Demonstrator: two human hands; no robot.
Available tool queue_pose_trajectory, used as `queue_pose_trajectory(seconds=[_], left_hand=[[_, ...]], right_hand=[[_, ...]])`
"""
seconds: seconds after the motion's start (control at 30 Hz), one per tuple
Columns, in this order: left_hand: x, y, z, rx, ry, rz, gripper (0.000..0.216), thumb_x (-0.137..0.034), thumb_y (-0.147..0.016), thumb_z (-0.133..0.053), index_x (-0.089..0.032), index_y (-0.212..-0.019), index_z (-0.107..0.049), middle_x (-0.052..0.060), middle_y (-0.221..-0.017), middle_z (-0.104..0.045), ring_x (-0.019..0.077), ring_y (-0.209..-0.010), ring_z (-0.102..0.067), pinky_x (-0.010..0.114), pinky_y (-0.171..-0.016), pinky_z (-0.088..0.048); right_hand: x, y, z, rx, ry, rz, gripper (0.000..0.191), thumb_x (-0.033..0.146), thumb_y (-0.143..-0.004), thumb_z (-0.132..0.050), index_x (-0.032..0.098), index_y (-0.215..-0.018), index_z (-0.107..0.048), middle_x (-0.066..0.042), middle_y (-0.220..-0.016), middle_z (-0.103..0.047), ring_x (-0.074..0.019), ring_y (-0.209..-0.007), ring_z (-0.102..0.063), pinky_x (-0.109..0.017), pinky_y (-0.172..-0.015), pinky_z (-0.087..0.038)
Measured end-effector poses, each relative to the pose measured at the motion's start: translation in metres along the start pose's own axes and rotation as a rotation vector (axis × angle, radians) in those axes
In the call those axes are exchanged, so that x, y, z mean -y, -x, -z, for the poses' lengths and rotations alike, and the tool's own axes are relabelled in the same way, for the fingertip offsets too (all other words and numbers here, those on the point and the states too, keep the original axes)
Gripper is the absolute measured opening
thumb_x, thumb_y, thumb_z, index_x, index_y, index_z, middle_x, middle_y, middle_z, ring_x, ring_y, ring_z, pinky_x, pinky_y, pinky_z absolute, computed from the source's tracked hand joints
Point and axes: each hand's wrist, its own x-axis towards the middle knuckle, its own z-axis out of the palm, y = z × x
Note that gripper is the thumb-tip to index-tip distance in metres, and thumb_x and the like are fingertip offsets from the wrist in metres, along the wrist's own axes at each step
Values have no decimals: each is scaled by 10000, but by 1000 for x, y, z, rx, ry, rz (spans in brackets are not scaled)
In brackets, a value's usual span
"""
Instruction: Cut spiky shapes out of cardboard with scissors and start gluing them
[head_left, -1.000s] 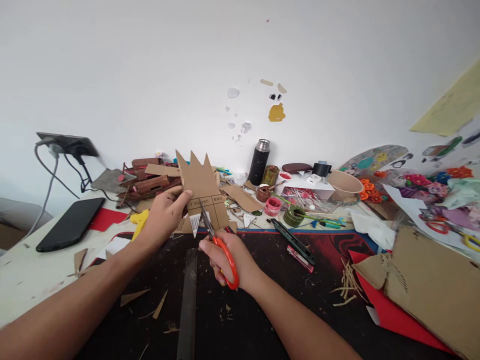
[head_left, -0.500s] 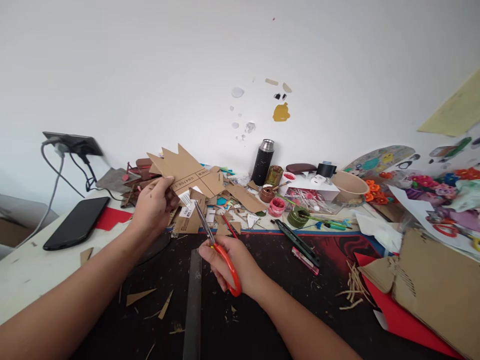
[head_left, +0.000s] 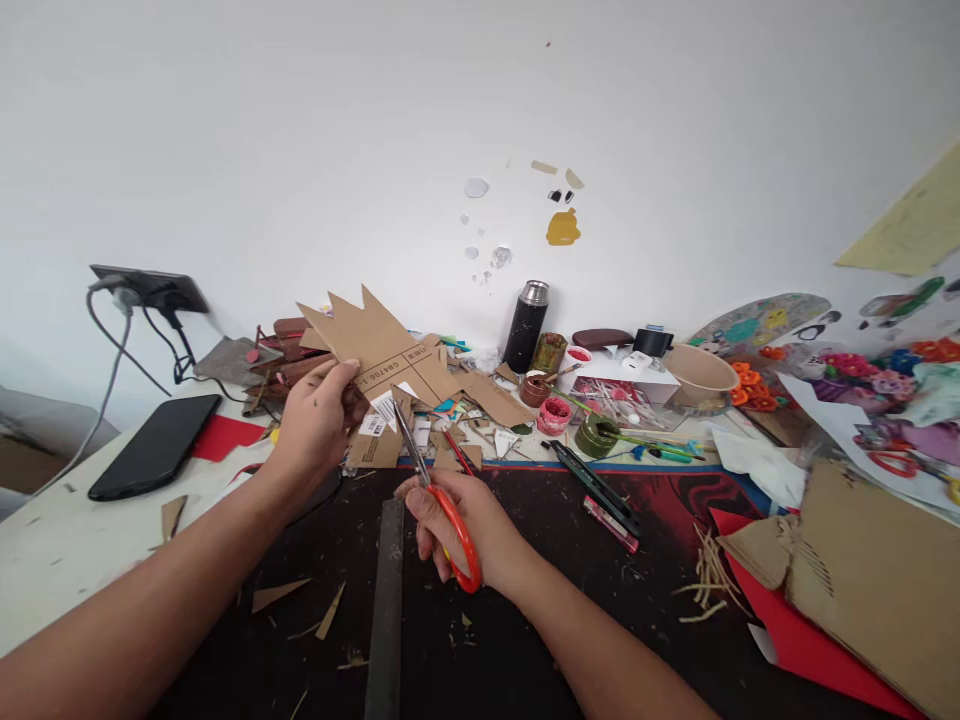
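A brown piece of cardboard (head_left: 379, 335) with jagged points along its upper edge and printed lettering is gripped at its lower left by my left hand (head_left: 319, 405). White barcode labels show at its lower edge. My right hand (head_left: 457, 520) is wrapped around the red-handled scissors (head_left: 463, 560), whose blades point up and left to the lower edge of the cardboard; whether they touch it I cannot tell. Below my right hand a dark metal ruler (head_left: 386, 600) lies on the black mat (head_left: 480, 660), with thin cardboard offcuts (head_left: 330, 610) to its left.
A phone (head_left: 154, 447) lies at the left. Cardboard scraps (head_left: 491, 397), a black thermos (head_left: 526, 330) and open paint jars (head_left: 553, 416) line the wall. A green utility knife (head_left: 592, 487) rests on the mat's far edge. At the right are a cardboard sheet (head_left: 885, 580) and red paper.
My left hand and the cardboard have shifted slightly right. The scissors have turned a little and moved slightly right with my right hand.
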Motion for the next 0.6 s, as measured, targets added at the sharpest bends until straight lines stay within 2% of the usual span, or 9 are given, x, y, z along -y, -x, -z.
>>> queue_pose_trajectory(seconds=[0.1, 0.23, 0.4, 0.6], left_hand=[[-3, -1, -1, -31, 19, -37, 361, -237, -778, -778, -215, -610, -460, -71, -553, -383, 71, -439, -344, 204, -403, -285], [-2, 1, -1, -18, 18, -18, 351, -229, -809, -767, -212, -615, -475, -63, -539, -391, 71, -429, -351, 199, -393, -271], [0, 4, -1, 6, 23, 1, 335, -230, -784, -790, -202, -634, -492, -72, -535, -398, 63, -438, -354, 185, -394, -268], [2, 4, -1, 1, 14, 9, 326, -230, -790, -785, -197, -641, -498, -77, -540, -395, 64, -444, -357, 191, -401, -284]], right_hand=[[1, 1, 0, -10, 16, -10, 696, 824, -884, -684, 167, -1112, -664, 60, -586, -600, -80, -341, -473, -169, -327, -385], [-1, -1, 0, 14, 11, -1, 755, 879, -884, -622, 171, -1145, -649, 39, -629, -631, -92, -356, -507, -184, -338, -397], [-5, -4, -2, 33, -105, 10, 813, 913, -784, -698, 178, -1126, -640, 24, -673, -627, -153, -544, -653, -243, -511, -543], [-4, -4, -3, 72, -128, -58, 870, 877, -726, -784, 183, -1227, -627, -37, -799, -720, -173, -604, -691, -262, -580, -512]])
